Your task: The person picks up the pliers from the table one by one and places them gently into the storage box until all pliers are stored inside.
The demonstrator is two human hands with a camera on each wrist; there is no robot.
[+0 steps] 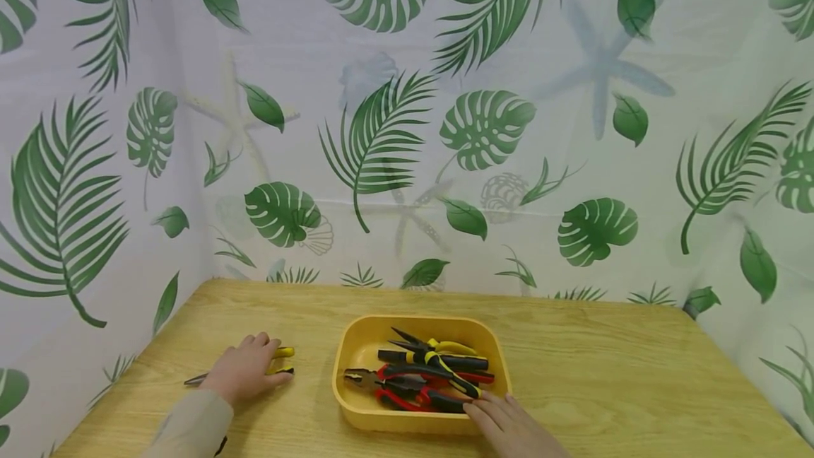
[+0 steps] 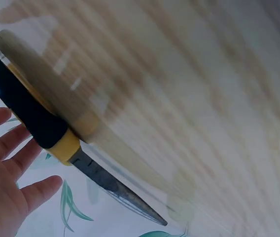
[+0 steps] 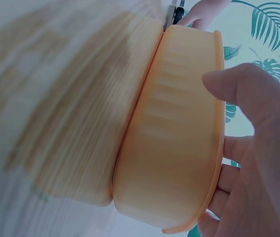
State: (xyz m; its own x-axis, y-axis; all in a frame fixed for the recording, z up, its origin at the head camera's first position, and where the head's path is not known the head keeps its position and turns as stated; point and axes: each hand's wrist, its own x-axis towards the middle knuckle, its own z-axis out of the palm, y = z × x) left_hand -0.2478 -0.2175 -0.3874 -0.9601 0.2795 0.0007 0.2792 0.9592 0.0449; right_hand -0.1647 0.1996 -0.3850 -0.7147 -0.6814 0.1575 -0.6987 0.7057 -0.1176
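My left hand [image 1: 244, 367] is over a pair of long-nose pliers on the table at left, covering their middle. Yellow handle ends [image 1: 284, 352] stick out to its right. In the left wrist view the fingers are spread beside the black-and-yellow handle [image 2: 24, 101], and the dark jaws point away. My right hand [image 1: 511, 426] rests at the front right rim of a yellow tray [image 1: 381, 419], fingers reaching over it near a red-and-black plier handle [image 1: 445, 400]. In the right wrist view the thumb lies outside the tray wall; the fingertips are hidden behind the rim.
Inside the tray lie yellow-and-black long-nose pliers [image 1: 439, 359], red-and-black pliers [image 1: 362, 376] and other dark-handled tools, overlapping. The wooden table [image 1: 610, 373] ends at a leaf-printed curtain [image 1: 407, 161] behind and at both sides.
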